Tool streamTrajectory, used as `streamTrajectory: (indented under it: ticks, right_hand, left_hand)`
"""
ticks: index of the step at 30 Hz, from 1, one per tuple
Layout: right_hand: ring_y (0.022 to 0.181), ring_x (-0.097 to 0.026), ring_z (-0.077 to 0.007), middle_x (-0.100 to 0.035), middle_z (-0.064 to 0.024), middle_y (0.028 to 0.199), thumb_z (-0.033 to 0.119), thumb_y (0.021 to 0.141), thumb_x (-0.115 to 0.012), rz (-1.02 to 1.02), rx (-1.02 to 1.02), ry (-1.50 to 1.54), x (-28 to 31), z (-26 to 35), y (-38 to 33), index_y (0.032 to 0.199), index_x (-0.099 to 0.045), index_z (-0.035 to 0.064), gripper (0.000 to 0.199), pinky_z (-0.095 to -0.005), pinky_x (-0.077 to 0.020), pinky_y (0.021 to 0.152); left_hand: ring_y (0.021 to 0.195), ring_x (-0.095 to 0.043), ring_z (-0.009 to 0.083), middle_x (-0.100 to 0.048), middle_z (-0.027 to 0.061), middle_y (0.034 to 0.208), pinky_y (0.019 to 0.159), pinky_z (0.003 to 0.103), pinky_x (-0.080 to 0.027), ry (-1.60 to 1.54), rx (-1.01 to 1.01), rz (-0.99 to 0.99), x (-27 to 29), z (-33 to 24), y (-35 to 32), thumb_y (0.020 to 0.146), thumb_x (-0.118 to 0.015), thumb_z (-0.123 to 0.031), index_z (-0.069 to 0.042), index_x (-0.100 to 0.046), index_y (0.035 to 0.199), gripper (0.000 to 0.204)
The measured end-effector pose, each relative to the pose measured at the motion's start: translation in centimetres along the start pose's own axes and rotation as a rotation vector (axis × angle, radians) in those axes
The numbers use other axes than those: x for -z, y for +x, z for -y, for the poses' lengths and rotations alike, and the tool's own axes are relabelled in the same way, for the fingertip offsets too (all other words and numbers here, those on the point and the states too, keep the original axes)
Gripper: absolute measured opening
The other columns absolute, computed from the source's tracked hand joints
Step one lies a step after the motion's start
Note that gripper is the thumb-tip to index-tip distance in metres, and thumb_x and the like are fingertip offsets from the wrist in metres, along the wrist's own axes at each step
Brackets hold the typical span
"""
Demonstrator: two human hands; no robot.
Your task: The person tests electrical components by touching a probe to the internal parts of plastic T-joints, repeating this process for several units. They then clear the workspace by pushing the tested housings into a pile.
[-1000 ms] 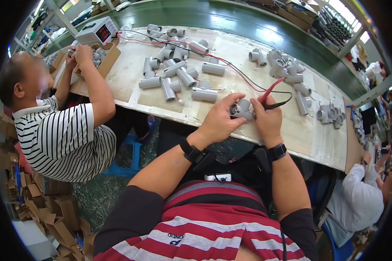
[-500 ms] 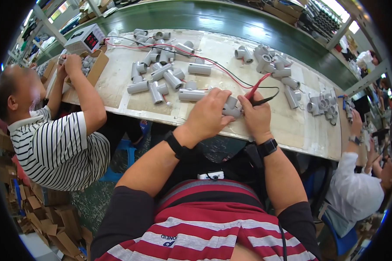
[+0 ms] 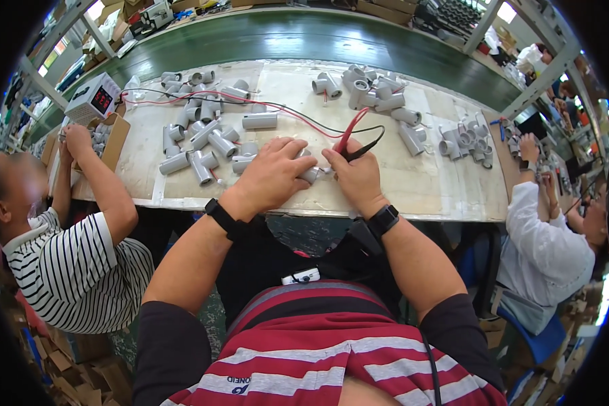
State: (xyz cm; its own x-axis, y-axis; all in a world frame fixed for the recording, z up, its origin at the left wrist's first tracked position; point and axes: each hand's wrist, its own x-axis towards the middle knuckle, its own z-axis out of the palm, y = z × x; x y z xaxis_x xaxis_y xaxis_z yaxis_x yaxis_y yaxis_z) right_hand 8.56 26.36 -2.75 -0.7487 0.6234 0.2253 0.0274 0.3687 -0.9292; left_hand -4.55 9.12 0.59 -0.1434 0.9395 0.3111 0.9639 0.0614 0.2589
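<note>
Workbench with a pale, worn top (image 3: 413, 189) runs across the shot, green conveyor belt (image 3: 318, 40) right behind it. Dead centre, near the front edge of the bench, sits one small grey plastic pipe fitting (image 3: 309, 173), mostly hidden by the hands so I can't make out its full shape, just a short light-grey tube end poking out. Left hand (image 3: 272, 174) is curled loosely over it from the left, fingers bent and resting on the fitting. Right hand (image 3: 358, 174) is closed in a pinch around two test probes, one red (image 3: 350, 130) and one black (image 3: 367, 145), with the tips pressed at the fitting's right end. Both wrists have a black watch. Red and black leads trail back left to a white meter box with a red display (image 3: 95, 100). Spread further out are two loose heaps of the same grey fittings, roughly twenty in the left one (image 3: 203, 132) and a dozen or so in the right one (image 3: 379, 95). Two other people sit at the bench, one in stripes (image 3: 74, 271) on the left, one in white (image 3: 548, 250) on the right.
</note>
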Motion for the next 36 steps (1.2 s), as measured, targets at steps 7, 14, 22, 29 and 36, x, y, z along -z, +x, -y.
streamTrajectory:
  ticks: [7, 14, 22, 29, 36]
  right_hand:
    - [0.061, -0.058, -0.0094, -0.066, -0.0020, 0.072, 0.021, 0.095, -0.079, -0.101, 0.021, 0.011, 4.1, 1.0, 3.1, 0.092, -0.069, 0.0031, 0.021, -0.0282, -0.0470, 0.056]
    - [0.060, -0.057, -0.0126, -0.065, -0.0062, 0.069, 0.020, 0.094, -0.079, -0.154, 0.195, -0.205, 5.8, -1.5, 3.0, 0.090, -0.068, 0.0011, 0.022, -0.0316, -0.0462, 0.059]
    - [0.059, -0.053, -0.0114, -0.062, -0.0035, 0.066, 0.017, 0.096, -0.077, -0.164, 0.124, -0.160, 6.1, -3.5, 2.9, 0.087, -0.068, 0.0012, 0.021, -0.0328, -0.0422, 0.056]
    - [0.062, -0.054, -0.0108, -0.061, -0.0019, 0.069, 0.014, 0.097, -0.075, -0.215, 0.045, 0.012, 6.2, -3.4, 3.0, 0.093, -0.067, 0.0023, 0.015, -0.0307, -0.0426, 0.058]
    - [0.065, -0.052, -0.0059, -0.059, 0.0033, 0.074, 0.015, 0.099, -0.075, -0.274, 0.164, 0.011, 6.3, -4.2, 2.7, 0.095, -0.066, 0.0043, 0.014, -0.0249, -0.0399, 0.058]
  left_hand:
    - [0.136, -0.052, 0.0360, -0.059, 0.0176, 0.141, 0.120, 0.048, -0.036, 0.250, 0.145, 0.060, 1.6, 3.5, 1.6, 0.085, -0.079, -0.023, -0.010, -0.068, 0.128, 0.047]
    - [0.143, -0.047, 0.0436, -0.047, 0.0301, 0.154, 0.122, 0.050, -0.036, 0.134, 0.140, 0.094, -2.7, 2.8, 8.6, 0.094, -0.063, -0.015, 0.006, -0.056, 0.140, 0.051]
    - [0.139, -0.049, 0.0525, -0.040, 0.0402, 0.155, 0.112, 0.061, -0.044, 0.435, 0.418, 0.130, -2.9, 1.6, 16.0, 0.096, -0.056, -0.017, 0.008, -0.058, 0.142, 0.053]
    - [0.125, -0.062, 0.0424, -0.065, 0.0309, 0.133, 0.099, 0.049, -0.054, 0.056, 0.170, 0.628, -2.0, -2.0, 14.7, 0.088, -0.062, -0.018, -0.001, -0.077, 0.111, 0.033]
    - [0.134, -0.055, 0.0459, -0.050, 0.0300, 0.152, 0.112, 0.048, -0.046, 0.257, 0.243, -0.090, -7.2, 3.7, 17.8, 0.088, -0.060, -0.013, -0.001, -0.056, 0.143, 0.056]
